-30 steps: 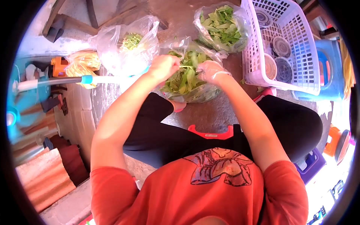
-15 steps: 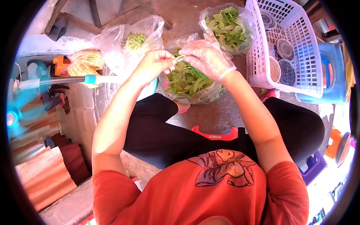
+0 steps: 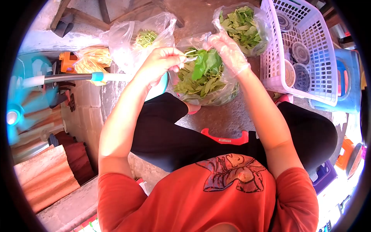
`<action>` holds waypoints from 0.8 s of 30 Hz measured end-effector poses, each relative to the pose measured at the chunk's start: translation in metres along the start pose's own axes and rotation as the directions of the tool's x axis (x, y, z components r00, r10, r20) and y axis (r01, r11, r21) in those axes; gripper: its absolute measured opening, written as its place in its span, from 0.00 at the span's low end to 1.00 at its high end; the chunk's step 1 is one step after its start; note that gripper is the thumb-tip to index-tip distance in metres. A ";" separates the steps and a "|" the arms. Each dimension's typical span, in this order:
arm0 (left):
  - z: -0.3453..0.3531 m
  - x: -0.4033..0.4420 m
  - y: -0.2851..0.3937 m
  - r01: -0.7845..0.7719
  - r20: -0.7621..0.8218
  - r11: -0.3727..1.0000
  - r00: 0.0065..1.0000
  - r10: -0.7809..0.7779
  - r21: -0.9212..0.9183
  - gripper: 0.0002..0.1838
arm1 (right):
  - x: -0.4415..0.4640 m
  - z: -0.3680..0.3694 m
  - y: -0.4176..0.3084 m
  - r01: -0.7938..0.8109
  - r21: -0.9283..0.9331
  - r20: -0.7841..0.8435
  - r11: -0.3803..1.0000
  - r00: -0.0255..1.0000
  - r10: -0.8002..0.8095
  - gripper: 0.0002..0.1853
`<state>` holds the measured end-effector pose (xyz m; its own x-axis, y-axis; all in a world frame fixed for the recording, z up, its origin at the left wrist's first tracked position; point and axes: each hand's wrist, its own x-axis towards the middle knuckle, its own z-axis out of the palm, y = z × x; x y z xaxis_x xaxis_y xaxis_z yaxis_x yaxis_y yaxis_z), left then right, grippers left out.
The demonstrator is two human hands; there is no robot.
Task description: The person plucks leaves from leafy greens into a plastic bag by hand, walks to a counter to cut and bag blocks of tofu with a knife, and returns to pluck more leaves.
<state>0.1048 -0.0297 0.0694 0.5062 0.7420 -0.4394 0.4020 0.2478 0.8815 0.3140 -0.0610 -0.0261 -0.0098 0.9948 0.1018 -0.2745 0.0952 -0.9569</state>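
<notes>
My bare left hand (image 3: 164, 63) pinches the pale stems of a green leafy sprig (image 3: 200, 65). Its broad leaves spread out to the right, over the middle plastic bag. My right hand (image 3: 228, 50) wears a clear plastic glove. Its fingers are bent together at the upper right of the leaves; what they grip is hidden. Below both hands, the clear bag (image 3: 220, 101) is filled with loose green leaves (image 3: 197, 88). Left of it, another clear bag (image 3: 123, 44) holds cut stems (image 3: 146, 38). A further bag of leaves (image 3: 241, 31) stands at the upper right.
A white plastic basket (image 3: 266, 69) at the right holds several round lidded containers (image 3: 301, 52), with a blue crate (image 3: 344, 77) behind it. On the left, a turquoise fan (image 3: 15, 116) has its pole (image 3: 69, 78) reaching toward my left arm. A yellow bundle in plastic (image 3: 92, 62) lies beyond the pole.
My hands have moved apart, the right one up and to the right. The sprig's broad leaves now show between them. The whole view has shifted slightly.
</notes>
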 end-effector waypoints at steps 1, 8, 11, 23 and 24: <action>-0.001 -0.001 0.001 -0.004 -0.011 1.000 1.000 0.004 -0.027 0.07 | 0.000 -0.001 -0.006 -0.046 -0.047 0.015 0.998 0.999 0.047 0.11; 0.010 0.003 0.006 -0.045 -0.034 0.997 0.998 0.043 -0.062 0.06 | -0.010 0.025 -0.011 -0.107 -0.042 0.191 0.993 0.975 0.113 0.10; 0.012 0.004 0.003 -0.059 -0.049 0.998 0.997 0.059 -0.012 0.06 | -0.014 0.029 -0.011 -0.057 -0.254 0.108 0.966 0.990 0.086 0.11; 0.017 0.005 -0.005 -0.033 -0.047 0.992 0.999 0.027 -0.118 0.07 | 0.002 -0.044 -0.004 -0.105 -0.721 -0.069 0.685 0.994 0.080 0.16; 0.015 0.006 -0.008 -0.039 -0.072 0.983 0.997 0.027 -0.178 0.07 | 0.000 -0.047 -0.007 -0.144 -0.715 -0.018 0.685 0.982 0.188 0.17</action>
<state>0.1163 -0.0368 0.0575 0.4608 0.7911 -0.4022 0.2397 0.3254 0.9147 0.3616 -0.0604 -0.0319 -0.0441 0.9955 -0.0843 0.5005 -0.0511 -0.8642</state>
